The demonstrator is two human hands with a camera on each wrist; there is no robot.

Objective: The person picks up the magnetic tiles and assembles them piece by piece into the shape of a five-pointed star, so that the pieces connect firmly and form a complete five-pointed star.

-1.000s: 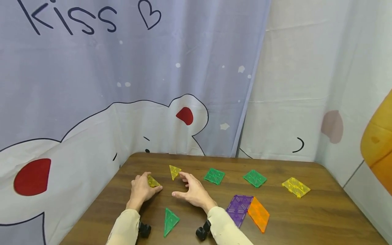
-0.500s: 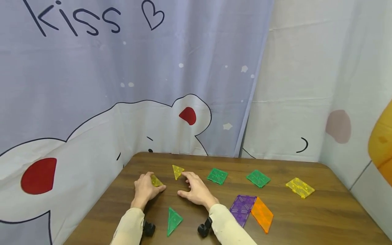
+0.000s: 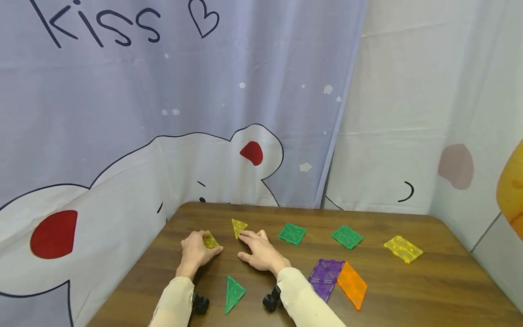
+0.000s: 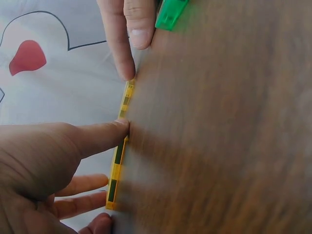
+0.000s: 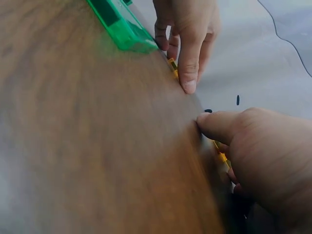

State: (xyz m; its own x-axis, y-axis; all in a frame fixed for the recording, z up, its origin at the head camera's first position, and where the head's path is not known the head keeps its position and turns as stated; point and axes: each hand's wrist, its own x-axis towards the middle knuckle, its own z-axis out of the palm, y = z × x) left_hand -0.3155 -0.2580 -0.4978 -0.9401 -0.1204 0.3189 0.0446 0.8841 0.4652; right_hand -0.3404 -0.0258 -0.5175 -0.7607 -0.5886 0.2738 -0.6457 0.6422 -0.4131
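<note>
My left hand (image 3: pixel 195 254) holds a yellow translucent triangle tile (image 3: pixel 210 240) flat on the table between thumb and fingers. Seen edge-on in the left wrist view, that yellow tile (image 4: pixel 116 168) has my left thumb (image 4: pixel 105 136) against its near side. My right hand (image 3: pixel 263 254) reaches over to a second yellow triangle tile (image 3: pixel 238 227) further back, fingertips at its lower right edge, thumb held apart. In the right wrist view this second tile (image 5: pixel 222 155) is mostly behind my right hand (image 5: pixel 263 151). Between my forearms lies a green triangle tile (image 3: pixel 234 294).
Two green square tiles (image 3: pixel 292 234) lie behind and right of my right hand. Further right is a yellow tile (image 3: pixel 403 249). A purple tile (image 3: pixel 325 278) and an orange tile (image 3: pixel 352 285) lie side by side by my right sleeve. A printed curtain (image 3: pixel 245 91) hangs behind the table (image 3: pixel 408 295).
The right hand's fingertips have shifted slightly left onto the edge of the back yellow triangle, with one finger lifted. The left hand stays on its yellow triangle. The head view has swung slightly.
</note>
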